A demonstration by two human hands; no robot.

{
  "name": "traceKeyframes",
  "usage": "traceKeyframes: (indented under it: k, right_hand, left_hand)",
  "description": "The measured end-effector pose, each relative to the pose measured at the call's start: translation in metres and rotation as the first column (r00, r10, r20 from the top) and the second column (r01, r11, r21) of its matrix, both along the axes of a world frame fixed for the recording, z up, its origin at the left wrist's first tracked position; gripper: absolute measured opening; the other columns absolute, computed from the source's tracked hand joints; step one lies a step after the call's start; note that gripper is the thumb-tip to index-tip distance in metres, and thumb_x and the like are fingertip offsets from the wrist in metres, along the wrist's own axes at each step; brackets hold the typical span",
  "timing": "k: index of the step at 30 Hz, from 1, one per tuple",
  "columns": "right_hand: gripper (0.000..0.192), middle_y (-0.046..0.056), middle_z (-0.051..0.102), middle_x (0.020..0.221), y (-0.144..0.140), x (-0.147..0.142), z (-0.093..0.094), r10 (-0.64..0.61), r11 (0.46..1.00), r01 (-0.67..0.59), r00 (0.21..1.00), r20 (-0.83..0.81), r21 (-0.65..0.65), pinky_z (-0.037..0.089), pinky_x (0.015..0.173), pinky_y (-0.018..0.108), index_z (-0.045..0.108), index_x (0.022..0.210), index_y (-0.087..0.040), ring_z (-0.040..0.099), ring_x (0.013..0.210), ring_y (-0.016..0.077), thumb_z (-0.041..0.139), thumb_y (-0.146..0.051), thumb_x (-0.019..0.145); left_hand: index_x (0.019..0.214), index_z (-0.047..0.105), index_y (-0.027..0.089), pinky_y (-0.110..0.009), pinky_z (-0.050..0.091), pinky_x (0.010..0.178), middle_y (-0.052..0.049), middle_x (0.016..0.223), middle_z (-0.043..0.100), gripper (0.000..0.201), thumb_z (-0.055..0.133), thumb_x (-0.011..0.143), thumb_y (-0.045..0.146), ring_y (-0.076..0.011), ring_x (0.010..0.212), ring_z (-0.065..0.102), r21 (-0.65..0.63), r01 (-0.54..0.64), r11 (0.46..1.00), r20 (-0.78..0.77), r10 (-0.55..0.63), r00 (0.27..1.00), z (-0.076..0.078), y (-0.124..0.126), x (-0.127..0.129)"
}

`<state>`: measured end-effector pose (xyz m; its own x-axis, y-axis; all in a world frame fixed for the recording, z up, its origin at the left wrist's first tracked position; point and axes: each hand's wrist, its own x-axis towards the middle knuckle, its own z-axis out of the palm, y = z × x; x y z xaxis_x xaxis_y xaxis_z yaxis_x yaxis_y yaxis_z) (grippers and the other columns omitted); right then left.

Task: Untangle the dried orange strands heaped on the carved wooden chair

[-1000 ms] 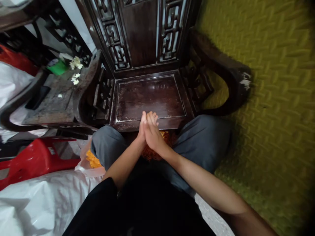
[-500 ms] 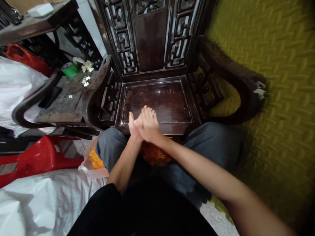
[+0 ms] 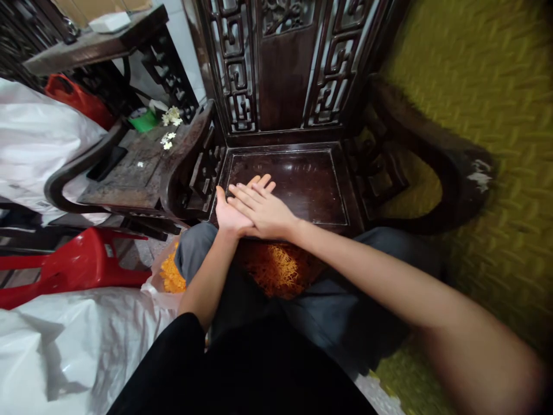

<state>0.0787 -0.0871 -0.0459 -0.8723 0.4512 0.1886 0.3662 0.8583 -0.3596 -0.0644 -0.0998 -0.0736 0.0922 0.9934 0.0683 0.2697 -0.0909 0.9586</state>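
One left hand [image 3: 227, 219], one right hand [image 3: 273, 214] — two in all; on the left, one far white sack [image 3: 47, 132], one near white sack [image 3: 93, 346], one red stool [image 3: 80, 259], one green item [image 3: 144, 121], one white box [image 3: 110, 22].

The left hand [image 3: 230, 217] lies palm up, thumb [image 3: 220, 193] out to the side. The right hand [image 3: 272, 214] rests flat across it, fingers [image 3: 247, 196] straight, both forearms [image 3: 358, 262] angled forward

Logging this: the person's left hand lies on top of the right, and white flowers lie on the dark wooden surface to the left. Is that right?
The hands are swapped: in the head view, the right hand lies on top of the left hand. White flowers do lie on the dark wooden surface.
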Motion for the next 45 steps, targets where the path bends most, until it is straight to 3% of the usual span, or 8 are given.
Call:
traceKeyframes:
  k: [6,9,13,17,21,25,34,45]
  right_hand:
    - [0.079,-0.001,0.001,0.171,0.062,0.037,0.005,-0.09,0.994,0.102,0.973,0.212,-0.046,0.001,0.125,0.055,0.014,0.164,-0.021,-0.001,0.157,0.0304,0.054,-0.037,0.097]
    - [0.066,0.006,0.021,0.169,0.077,0.061,-0.014,-0.137,0.99,0.137,0.952,0.272,0.021,0.014,0.123,0.054,0.031,0.159,-0.019,0.017,0.155,0.0306,0.05,-0.021,0.096]
    - [0.036,0.016,0.066,0.13,0.098,0.079,-0.038,-0.266,0.962,0.265,0.871,0.413,0.06,0.045,0.1,0.041,0.071,0.122,-0.014,0.062,0.119,0.0293,0.051,-0.014,0.092]
    - [0.016,0.01,0.075,0.098,0.105,0.077,-0.023,-0.368,0.925,0.372,0.825,0.428,0.079,0.047,0.08,0.031,0.075,0.096,-0.019,0.069,0.091,0.0236,0.065,-0.029,0.089]
    - [0.041,0.01,0.075,0.087,0.085,0.067,0.007,-0.436,0.9,0.41,0.828,0.352,0.149,0.045,0.077,0.033,0.073,0.091,-0.02,0.068,0.082,0.0234,0.056,-0.057,0.094]
    - [0.047,0.01,0.075,0.094,0.063,0.07,0.023,-0.454,0.89,0.421,0.847,0.277,0.173,0.045,0.078,0.035,0.073,0.092,-0.02,0.068,0.087,0.0247,0.046,-0.058,0.098]
    - [0.051,0.009,0.077,0.105,0.093,0.124,0.008,-0.463,0.871,0.492,0.823,0.328,-0.004,0.052,0.081,0.035,0.065,0.131,-0.017,0.071,0.094,0.0257,0.053,-0.05,0.095]
    - [0.072,0.02,0.067,0.131,0.099,0.154,0.012,-0.465,0.761,0.639,0.659,0.591,-0.114,0.05,0.101,0.043,0.046,0.152,-0.01,0.067,0.116,0.0322,0.057,-0.051,0.094]
  left_hand:
    - [0.153,0.042,0.02,-0.052,0.048,0.108,-0.012,0.152,0.051,0.073,0.011,0.101,0.062,-0.0317,0.141,0.049,-0.048,0.078,0.996,0.309,-0.06,0.949,0.02,0.001,-0.028]
    - [0.144,0.051,0.022,-0.05,0.053,0.102,-0.013,0.144,0.059,0.066,0.026,0.1,0.064,-0.0299,0.133,0.057,-0.136,0.108,0.985,0.385,-0.048,0.922,0.01,0.023,-0.043]
    - [0.103,0.07,0.014,-0.036,0.059,0.079,-0.012,0.097,0.076,0.029,0.072,0.084,0.036,-0.022,0.087,0.073,-0.33,-0.106,0.938,-0.02,0.106,0.994,-0.022,0.045,-0.059]
    - [0.071,0.067,0.016,-0.029,0.054,0.069,-0.004,0.061,0.068,0.019,0.073,0.081,0.031,-0.0162,0.061,0.066,-0.134,-0.27,0.954,-0.536,0.159,0.829,-0.043,0.036,-0.064]
    - [0.094,0.073,0.018,-0.029,0.054,0.082,-0.006,0.086,0.076,0.014,0.061,0.089,0.021,-0.0178,0.082,0.071,-0.027,-0.165,0.986,-0.609,0.115,0.785,-0.046,0.023,-0.063]
    - [0.119,0.069,0.017,-0.034,0.051,0.099,-0.012,0.115,0.073,0.031,0.058,0.092,0.029,-0.0236,0.108,0.068,-0.03,-0.115,0.993,-0.743,0.055,0.667,-0.051,0.022,-0.058]
    - [0.131,0.062,0.019,-0.038,0.045,0.109,-0.014,0.141,0.061,0.052,0.067,0.086,0.045,-0.03,0.129,0.058,-0.341,0.017,0.94,-0.823,-0.307,0.477,-0.07,0.015,-0.05]
    - [0.139,0.056,0.017,-0.038,0.042,0.112,-0.015,0.147,0.056,0.055,0.057,0.091,0.045,-0.0295,0.134,0.054,-0.366,0.062,0.928,-0.831,-0.357,0.427,-0.07,0.014,-0.05]
